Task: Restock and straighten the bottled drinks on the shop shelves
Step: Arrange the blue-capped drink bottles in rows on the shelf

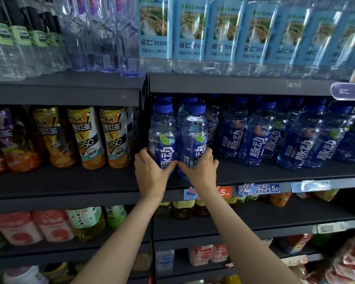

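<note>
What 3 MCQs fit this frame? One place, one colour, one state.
1. The two gripped clear blue-labelled plastic bottles stand on which shelf?
A. top
B. second from top
C. bottom
2. Their caps are:
A. red
B. blue
C. white
3. The hands are:
A. one on each bottle
B. both hanging idle
C. both on one bottle

B: left bottle and right bottle stand on the dark shelf beneath the top row.
B: both caps show blue.
A: left hand grips one, right hand the other.
</note>
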